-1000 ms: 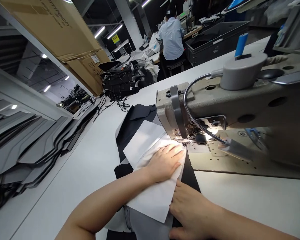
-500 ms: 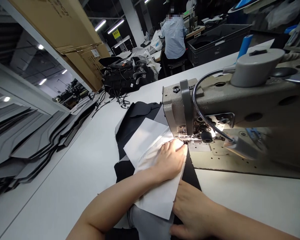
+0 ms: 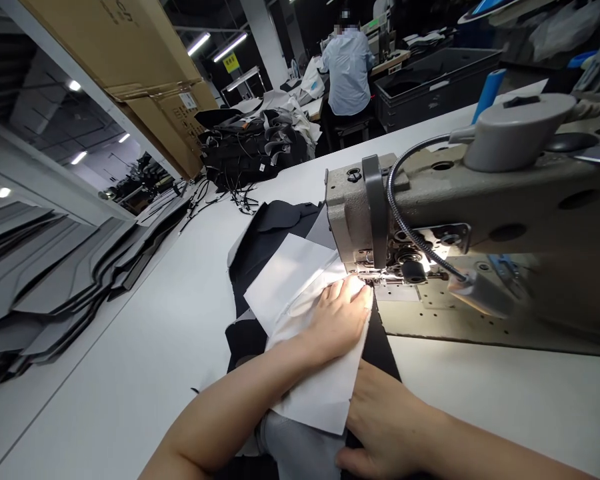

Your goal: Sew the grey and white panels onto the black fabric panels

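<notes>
My left hand [image 3: 337, 319] lies flat, palm down, on a white fabric piece [image 3: 293, 280], its fingertips close to the lit needle area [image 3: 380, 279] of a grey industrial sewing machine [image 3: 485, 220]. Nearer to me, my right hand [image 3: 380, 420] presses on the lower edge of the white piece and the dark fabric [image 3: 265, 243] beneath it. The dark fabric runs under the machine head and away from me. A grey fabric fold [image 3: 300, 453] shows under my left forearm.
Stacks of grey cut panels [image 3: 60, 287] line the left side of the white table [image 3: 145, 347]. Cardboard boxes [image 3: 125, 60] and a heap of dark goods [image 3: 250, 157] stand at the far end. A person in a light shirt [image 3: 347, 70] sits beyond, near a dark crate [image 3: 433, 83].
My view has shifted slightly. The white piece and my left hand have crept a little toward the needle; my right hand stays pressed on the fabric's near edge.
</notes>
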### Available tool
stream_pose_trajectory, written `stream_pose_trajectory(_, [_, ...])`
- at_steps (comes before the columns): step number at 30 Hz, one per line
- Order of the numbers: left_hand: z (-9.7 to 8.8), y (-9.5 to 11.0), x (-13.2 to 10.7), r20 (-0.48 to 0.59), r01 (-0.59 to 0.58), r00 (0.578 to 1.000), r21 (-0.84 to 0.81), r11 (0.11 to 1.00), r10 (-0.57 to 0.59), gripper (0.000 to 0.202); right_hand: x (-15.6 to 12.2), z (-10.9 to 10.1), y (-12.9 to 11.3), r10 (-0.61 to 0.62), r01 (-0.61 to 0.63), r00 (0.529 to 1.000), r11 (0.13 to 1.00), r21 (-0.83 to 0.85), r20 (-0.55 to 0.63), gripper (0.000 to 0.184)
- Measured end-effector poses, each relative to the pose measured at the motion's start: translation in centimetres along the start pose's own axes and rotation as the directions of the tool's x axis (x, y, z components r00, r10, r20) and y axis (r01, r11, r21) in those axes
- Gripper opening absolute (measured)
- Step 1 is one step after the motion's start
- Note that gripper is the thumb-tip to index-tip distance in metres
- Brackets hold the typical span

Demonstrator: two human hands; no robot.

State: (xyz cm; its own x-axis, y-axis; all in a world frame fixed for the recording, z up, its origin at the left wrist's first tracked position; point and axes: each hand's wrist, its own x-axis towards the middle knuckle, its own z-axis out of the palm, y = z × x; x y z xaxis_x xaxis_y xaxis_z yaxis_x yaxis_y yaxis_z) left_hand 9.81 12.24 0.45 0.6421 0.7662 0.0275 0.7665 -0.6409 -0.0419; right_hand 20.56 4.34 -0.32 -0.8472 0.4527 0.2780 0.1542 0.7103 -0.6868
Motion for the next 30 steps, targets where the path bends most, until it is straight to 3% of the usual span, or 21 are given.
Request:
stream_pose_trajectory(5, [0.3,-0.3,-0.1,0.005,-0.045,0.999,-0.059,0.997,0.046,0.039,-0.3,0.7,0.4,-0.038,0.034,0.999,0.994,-0.101,-0.033,0.035])
stream_pose_trajectory(8, [0.4,-0.5,-0.2,-0.015,-0.032,0.999,-0.030,0.999,0.031,0.042,-1.8,0.6,1.5,-0.012,-0.041,0.981,0.963,-0.266,-0.193,0.015])
stream_pose_trajectory(11, [0.5,-0.4,-0.2,-0.027,-0.051,0.998,-0.009,0.999,0.051,0.044,-3.9,-1.0,3.3,0.065,-0.255,0.897,0.884,-0.392,-0.437,0.026])
stream_pose_trajectory(14, [0.4,-0.4,-0.2,-0.031,-0.072,0.997,0.001,0.997,0.072,0.043,-5.0,-2.8,5.5,0.139,-0.483,0.794,0.735,-0.476,-0.592,0.030])
stream_pose_trajectory(17, [0.6,-0.4,-0.3,-0.055,-0.067,0.996,-0.004,0.998,0.067,0.043,-4.8,-3.3,7.1,0.155,-0.551,0.796,0.587,-0.593,-0.585,0.036])
stream_pose_trajectory(20, [0.8,-0.5,-0.3,-0.075,-0.060,0.996,-0.023,0.998,0.058,0.039,-4.1,-3.0,7.6,0.170,-0.564,0.808,0.504,-0.654,-0.565,0.038])
stream_pose_trajectory(30, [0.9,0.6,0.5,-0.083,0.051,0.995,-0.063,0.997,-0.056,0.025,-4.3,-4.1,8.4,0.175,-0.516,0.838,0.566,-0.643,-0.517,0.035])
